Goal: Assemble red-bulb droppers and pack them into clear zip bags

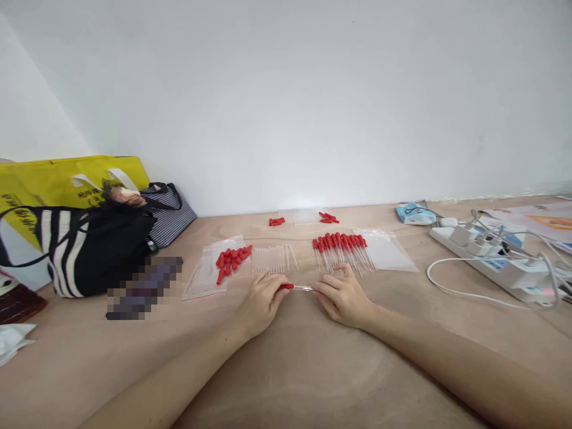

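My left hand [264, 298] pinches a red rubber dropper bulb [286, 286]. A clear dropper tube [303, 288] runs from the bulb to the fingertips of my right hand [340, 296], which are closed on its other end. Bulb and tube meet in line; how deep the tube sits is too small to tell. Beyond my left hand, loose red bulbs [229, 262] lie on a clear zip bag [206, 275]. A row of bare tubes [270, 258] lies beside them. Past my right hand lie several droppers with red bulbs [342, 243], side by side.
Another clear bag [393, 250] lies right of the droppers. More red bulbs [276, 221] and tubes [305, 217] are near the wall. Bags [102, 250] and a pixelated object [145, 289] are at left. A power strip [491, 262] with cables and a blue mask [415, 213] are at right.
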`<action>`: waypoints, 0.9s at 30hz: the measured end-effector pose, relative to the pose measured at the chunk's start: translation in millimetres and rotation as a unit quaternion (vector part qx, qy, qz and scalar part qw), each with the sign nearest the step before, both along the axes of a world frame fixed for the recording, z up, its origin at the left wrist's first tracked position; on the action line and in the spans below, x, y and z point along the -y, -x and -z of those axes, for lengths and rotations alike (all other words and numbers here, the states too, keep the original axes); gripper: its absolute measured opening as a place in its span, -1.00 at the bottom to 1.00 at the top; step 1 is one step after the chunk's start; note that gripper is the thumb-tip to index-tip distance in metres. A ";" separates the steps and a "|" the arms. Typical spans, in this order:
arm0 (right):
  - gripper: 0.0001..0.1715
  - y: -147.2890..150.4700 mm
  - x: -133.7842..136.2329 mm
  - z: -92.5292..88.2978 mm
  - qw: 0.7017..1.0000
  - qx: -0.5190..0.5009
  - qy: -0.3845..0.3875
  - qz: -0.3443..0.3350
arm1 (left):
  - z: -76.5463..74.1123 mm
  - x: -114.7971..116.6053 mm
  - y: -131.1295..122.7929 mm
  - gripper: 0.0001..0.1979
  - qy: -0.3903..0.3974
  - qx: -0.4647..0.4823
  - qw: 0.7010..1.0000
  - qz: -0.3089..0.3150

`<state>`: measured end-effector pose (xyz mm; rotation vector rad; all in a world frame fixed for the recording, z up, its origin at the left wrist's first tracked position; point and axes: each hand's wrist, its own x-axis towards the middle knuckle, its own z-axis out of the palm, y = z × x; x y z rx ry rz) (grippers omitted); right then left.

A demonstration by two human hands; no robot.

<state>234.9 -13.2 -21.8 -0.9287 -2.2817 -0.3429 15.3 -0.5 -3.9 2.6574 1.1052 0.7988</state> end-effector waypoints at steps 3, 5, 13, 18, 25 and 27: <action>-0.76 1.3 1.4 -1.0 1.000 -0.014 -0.003 0.008 | -0.8 0.5 -0.1 -0.85 -0.001 0.003 1.000 -0.001; -0.77 2.2 2.0 -1.9 1.000 -0.021 -0.004 0.008 | -1.0 0.7 -0.3 -0.86 0.000 0.006 1.000 -0.001; -0.74 5.7 3.5 -1.2 0.999 -0.015 -0.022 -0.023 | -2.4 1.0 -3.2 -0.83 0.006 0.028 1.000 0.000; -0.75 7.3 4.1 -2.1 0.997 -0.028 -0.032 -0.064 | -4.0 3.7 -4.8 -0.83 -0.004 0.036 0.999 0.007; -0.69 -1.2 -2.2 -7.3 0.989 0.019 -0.104 -0.105 | -1.7 5.9 -5.2 -0.82 -0.036 0.011 0.997 0.063; -0.69 -1.3 -3.1 -6.7 0.988 0.030 -0.114 -0.097 | -0.7 5.8 -6.1 -0.82 -0.044 0.005 0.996 0.076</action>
